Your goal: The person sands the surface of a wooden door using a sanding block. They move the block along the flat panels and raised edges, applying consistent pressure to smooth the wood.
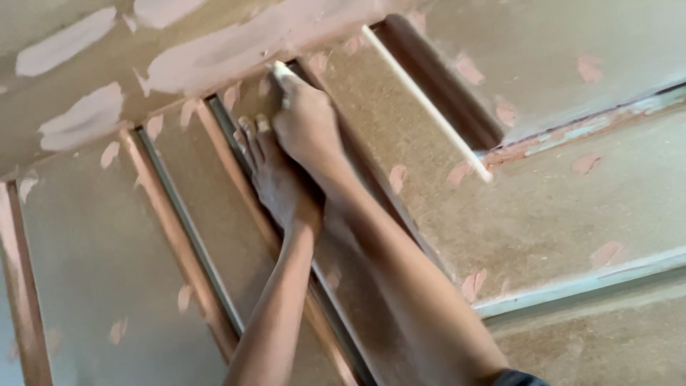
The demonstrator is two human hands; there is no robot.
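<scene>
While your right hand (pixel 306 121) pinches a small, light sanding block (pixel 280 70) closed-fisted, your left hand (pixel 275 175) lies flat, open, on the stiff panel (pixel 100 243); grip its edges.

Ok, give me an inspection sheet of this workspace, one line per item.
Surface: brown panelled door with recessed panels, dusty.
Job's things: pale pinkish filler patches dabbed across door; small pale block under right fingers.
Clutter: nothing seen.
Grippers: right hand pressing the block at a panel's top edge; left hand flat on the moulding beside it.
Cables: nothing seen.
Surroundings: light blue edge at right.
</scene>
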